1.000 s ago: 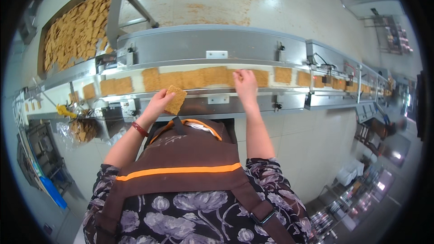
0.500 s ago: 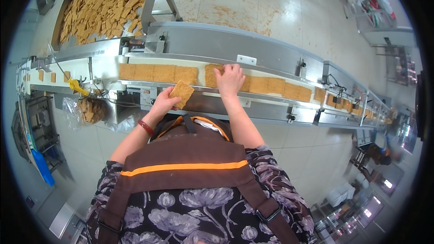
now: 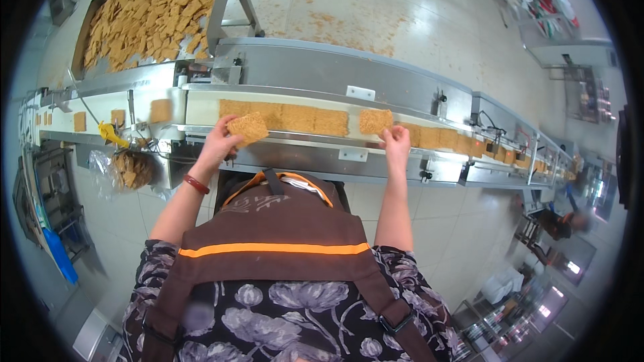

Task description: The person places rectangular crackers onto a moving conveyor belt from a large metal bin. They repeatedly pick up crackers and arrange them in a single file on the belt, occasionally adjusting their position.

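left hand (image 3: pixel 216 144): pinching cracker (image 3: pixel 250 129) by its edge, near belt (image 3: pixel 201 105) | right hand (image 3: pixel 397 141): fingertips closed on second cracker (image 3: pixel 374 121) at corner | edge grips likely spare brittle faces

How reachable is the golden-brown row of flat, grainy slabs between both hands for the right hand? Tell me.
Probably yes: the right hand is close by, and only a single golden-brown slab at its fingertips and bare white belt separate it from the row.

Golden-brown squares (image 3: pixel 249 129), orange-striped brown apron (image 3: pixel 276 228)
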`<control>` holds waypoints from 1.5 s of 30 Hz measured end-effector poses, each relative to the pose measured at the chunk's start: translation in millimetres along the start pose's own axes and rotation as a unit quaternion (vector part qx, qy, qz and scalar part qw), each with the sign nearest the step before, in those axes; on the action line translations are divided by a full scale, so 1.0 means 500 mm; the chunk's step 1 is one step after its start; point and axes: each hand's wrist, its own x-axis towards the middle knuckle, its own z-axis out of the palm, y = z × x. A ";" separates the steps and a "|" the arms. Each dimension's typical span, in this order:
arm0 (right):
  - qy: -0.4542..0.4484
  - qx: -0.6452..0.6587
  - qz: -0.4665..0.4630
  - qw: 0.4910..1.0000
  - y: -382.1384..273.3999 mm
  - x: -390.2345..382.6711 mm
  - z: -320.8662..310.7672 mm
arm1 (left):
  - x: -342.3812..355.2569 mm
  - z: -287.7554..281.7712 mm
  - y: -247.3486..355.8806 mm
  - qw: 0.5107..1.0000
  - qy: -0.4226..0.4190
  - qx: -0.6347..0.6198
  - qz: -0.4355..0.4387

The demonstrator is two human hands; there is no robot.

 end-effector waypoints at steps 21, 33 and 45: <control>-0.051 -0.337 -0.228 0.912 -0.053 -0.004 0.048 | 0.061 0.042 -0.031 0.964 0.038 0.247 0.088; -0.231 -0.317 -0.305 0.868 -0.040 -0.120 0.328 | 0.052 -0.126 -0.070 0.857 0.366 0.339 0.131; -0.239 -0.406 -0.348 0.811 -0.072 -0.142 0.485 | 0.092 -0.047 -0.026 0.864 0.272 0.421 0.040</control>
